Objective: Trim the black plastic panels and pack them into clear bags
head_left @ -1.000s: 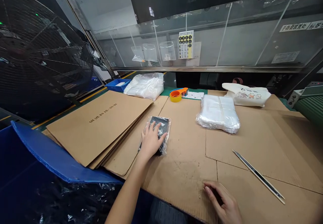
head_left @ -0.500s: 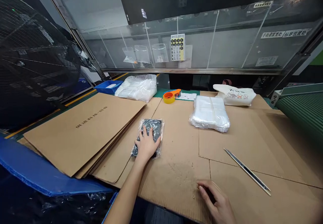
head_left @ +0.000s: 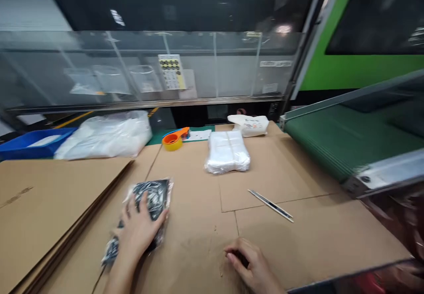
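My left hand (head_left: 139, 227) lies spread on a dark item in a clear plastic bag (head_left: 157, 196), left of the middle of the cardboard-covered table (head_left: 195, 223). The bag's upper part and right edge show past my fingers. Near the front edge my right hand (head_left: 248, 261) is curled, thumb and index fingertip close together; anything between them is too small to make out. A thin pale cutter-like tool (head_left: 271, 205) lies on the cardboard to the right of it. Farther back sits a banded stack of clear bags (head_left: 228, 150).
Flat cardboard sheets (head_left: 59, 196) are stacked at the left. Behind are a blue tray (head_left: 20, 146), a plastic bundle (head_left: 106, 135), an orange-yellow tape dispenser (head_left: 172, 140) and a white pouch (head_left: 251, 126). A green conveyor (head_left: 357, 126) borders the right side.
The view has swung to the right, showing more of the conveyor. My left hand is still spread on the bagged item, and my right hand keeps its curled pose.
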Tool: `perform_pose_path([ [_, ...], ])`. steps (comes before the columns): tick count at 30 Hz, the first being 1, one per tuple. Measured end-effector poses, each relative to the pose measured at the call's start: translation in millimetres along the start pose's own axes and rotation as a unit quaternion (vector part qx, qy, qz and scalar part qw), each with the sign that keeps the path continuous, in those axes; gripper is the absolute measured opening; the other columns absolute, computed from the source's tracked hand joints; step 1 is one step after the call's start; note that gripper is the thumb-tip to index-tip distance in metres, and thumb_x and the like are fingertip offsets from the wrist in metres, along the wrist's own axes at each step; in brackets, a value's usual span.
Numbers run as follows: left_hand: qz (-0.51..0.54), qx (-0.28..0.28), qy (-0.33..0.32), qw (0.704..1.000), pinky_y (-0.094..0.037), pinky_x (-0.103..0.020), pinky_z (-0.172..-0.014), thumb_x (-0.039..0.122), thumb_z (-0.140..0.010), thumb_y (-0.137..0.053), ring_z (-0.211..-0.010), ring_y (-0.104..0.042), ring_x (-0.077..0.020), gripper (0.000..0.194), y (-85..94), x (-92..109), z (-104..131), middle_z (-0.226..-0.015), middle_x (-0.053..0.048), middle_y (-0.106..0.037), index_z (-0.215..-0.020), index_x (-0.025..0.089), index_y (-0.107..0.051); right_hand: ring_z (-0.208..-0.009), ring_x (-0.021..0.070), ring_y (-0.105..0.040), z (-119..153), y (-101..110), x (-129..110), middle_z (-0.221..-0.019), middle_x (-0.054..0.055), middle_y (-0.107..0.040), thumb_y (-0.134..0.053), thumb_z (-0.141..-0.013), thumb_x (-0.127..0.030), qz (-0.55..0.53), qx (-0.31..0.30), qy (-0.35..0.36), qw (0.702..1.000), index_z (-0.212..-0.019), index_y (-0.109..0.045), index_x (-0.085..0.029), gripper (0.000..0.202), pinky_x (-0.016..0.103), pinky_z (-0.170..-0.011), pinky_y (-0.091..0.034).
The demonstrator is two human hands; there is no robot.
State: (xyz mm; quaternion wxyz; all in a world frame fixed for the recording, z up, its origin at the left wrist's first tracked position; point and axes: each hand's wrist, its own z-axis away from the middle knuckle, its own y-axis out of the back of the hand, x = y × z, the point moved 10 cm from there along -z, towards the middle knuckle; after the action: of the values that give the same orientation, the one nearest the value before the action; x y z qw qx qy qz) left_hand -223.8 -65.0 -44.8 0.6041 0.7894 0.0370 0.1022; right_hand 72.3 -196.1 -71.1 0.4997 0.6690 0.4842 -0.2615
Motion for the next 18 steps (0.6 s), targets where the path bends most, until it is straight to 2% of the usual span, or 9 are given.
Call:
perform_pose_path([
  [1,0.013,0.059,-0.038,0.997,-0.029,-0.080,-0.093,0.056,-0.092,-0.035,-0.136,-0.028,-0.0501,0.070,11.2,9.4,1.1,-0.150,-0.029,-0.030,-0.143,0.009,-0.038,-0.073,0.0150,-0.064,-3.6,11.6,-1.5,-0.079,0.003,-0.066,-0.047,-0.097,-0.032,0.006,0.009,-0.003,1.000,-0.092,-0.066,-0.020,0.022,0.022,-0.067,-0.049],
  [2,0.033,0.116,-0.105,0.987,-0.028,-0.078,-0.097,0.054,-0.093,-0.037,-0.137,-0.029,-0.0485,0.067,23.5,26.0,5.4,-0.149,-0.028,-0.032,-0.143,0.010,-0.038,-0.074,0.0154,-0.064,-8.0,26.7,-3.6,-0.081,0.003,-0.067,-0.048,-0.097,-0.032,0.013,0.019,-0.007,1.000,-0.093,-0.067,-0.020,0.023,0.022,-0.068,-0.049],
  [4,0.094,0.221,-0.231,0.943,-0.033,-0.068,-0.103,0.045,-0.094,-0.044,-0.135,-0.035,-0.0434,0.059,50.2,61.9,23.4,-0.146,-0.024,-0.038,-0.144,0.017,-0.035,-0.080,0.0169,-0.065,-19.2,69.5,-9.0,-0.086,0.004,-0.069,-0.051,-0.096,-0.032,0.034,0.064,-0.018,0.997,-0.095,-0.068,-0.021,0.021,0.025,-0.075,-0.051],
  [6,0.151,0.260,-0.351,0.887,-0.040,-0.058,-0.101,0.034,-0.093,-0.050,-0.128,-0.046,-0.0395,0.054,67.2,102.8,47.6,-0.138,-0.022,-0.047,-0.143,0.017,-0.037,-0.084,0.0188,-0.066,-33.8,123.9,-17.6,-0.089,0.004,-0.071,-0.055,-0.093,-0.031,0.053,0.129,-0.018,0.990,-0.094,-0.070,-0.022,0.017,0.028,-0.077,-0.052],
  [9,0.206,0.231,-0.487,0.817,-0.047,-0.045,-0.096,0.021,-0.091,-0.052,-0.115,-0.056,-0.0319,0.040,71.2,164.7,86.5,-0.125,-0.020,-0.056,-0.131,0.013,-0.048,-0.090,0.0203,-0.064,-65.8,209.2,-25.9,-0.099,0.004,-0.070,-0.064,-0.086,-0.032,0.071,0.201,-0.014,0.977,-0.100,-0.069,-0.025,0.017,0.033,-0.084,-0.050],
  [12,0.263,0.173,-0.557,0.768,-0.051,-0.036,-0.093,0.017,-0.092,-0.048,-0.114,-0.058,-0.0256,0.030,55.6,207.4,120.7,-0.124,-0.017,-0.058,-0.121,0.015,-0.054,-0.099,0.0198,-0.061,-96.4,310.8,-21.3,-0.109,0.004,-0.066,-0.070,-0.079,-0.028,0.050,0.312,-0.016,0.949,-0.115,-0.061,-0.025,0.037,0.036,-0.095,-0.046],
  [15,0.308,0.084,-0.579,0.750,-0.054,-0.031,-0.087,0.017,-0.092,-0.047,-0.109,-0.061,-0.0222,0.024,26.0,228.6,139.9,-0.121,-0.014,-0.062,-0.114,0.017,-0.056,-0.106,0.0191,-0.057,-103.7,415.3,0.7,-0.113,0.007,-0.061,-0.070,-0.079,-0.021,-0.004,0.452,-0.053,0.891,-0.111,-0.057,-0.019,0.035,0.036,-0.098,-0.043],
  [16,0.317,0.061,-0.579,0.748,-0.055,-0.031,-0.085,0.016,-0.092,-0.046,-0.106,-0.063,-0.0219,0.021,17.6,231.2,143.4,-0.119,-0.014,-0.063,-0.110,0.018,-0.057,-0.104,0.0197,-0.058,-101.2,443.7,10.9,-0.112,0.008,-0.060,-0.067,-0.083,-0.023,-0.030,0.487,-0.074,0.870,-0.111,-0.057,-0.017,0.031,0.037,-0.095,-0.045],
  [18,0.327,0.031,-0.573,0.750,-0.056,-0.032,-0.083,0.014,-0.091,-0.045,-0.104,-0.064,-0.0218,0.019,6.7,232.2,145.7,-0.116,-0.013,-0.064,-0.105,0.019,-0.057,-0.100,0.0217,-0.058,-90.6,487.3,30.8,-0.111,0.009,-0.058,-0.059,-0.092,-0.031,-0.082,0.539,-0.112,0.831,-0.110,-0.057,-0.014,0.025,0.041,-0.088,-0.049],
])
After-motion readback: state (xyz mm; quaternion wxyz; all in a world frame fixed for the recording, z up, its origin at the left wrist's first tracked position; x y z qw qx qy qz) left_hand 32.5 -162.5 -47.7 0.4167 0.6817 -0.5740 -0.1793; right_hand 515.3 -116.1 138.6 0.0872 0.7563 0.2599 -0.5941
